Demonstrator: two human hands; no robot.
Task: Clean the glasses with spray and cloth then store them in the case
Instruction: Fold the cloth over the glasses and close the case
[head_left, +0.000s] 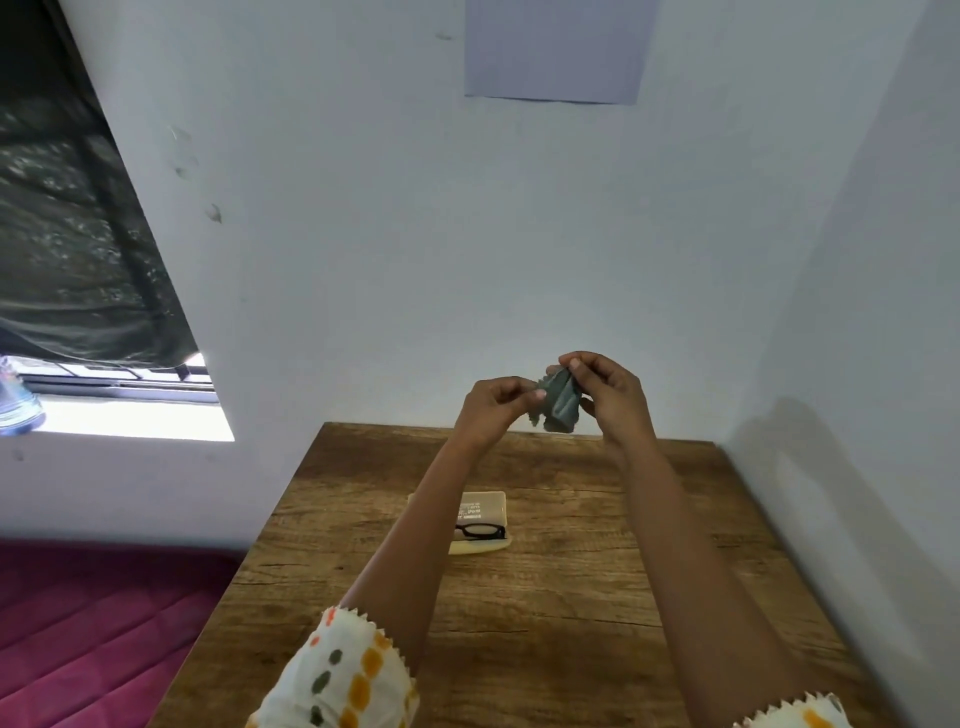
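Up above the far end of the wooden table (597, 587), both hands are raised in front of the pale wall (415, 260) and share a small grey cloth (562, 405). The right hand (610, 397) pinches the top of the cloth between thumb and fingers, its remaining fingers curled in behind the fabric. The left hand (493, 408) is closed into a loose fist, thumb and fingertips gripping the cloth's left edge, which shows a zigzag cut. The cloth hangs bunched and folded between the two hands, clear of the table. Below them, near the middle of the table, a pale yellow case (480, 522) lies open, its lid tipped back and carrying a dark label with small print too fine to read. A pair of black-framed glasses (480, 531) rests inside the case's lower half, partly hidden behind the left forearm. Both arms wear short white sleeves (343, 675) with orange and green spots and a zigzag hem. To the left are a window (119, 395) with a dark curtain and a maroon quilted surface (93, 623).
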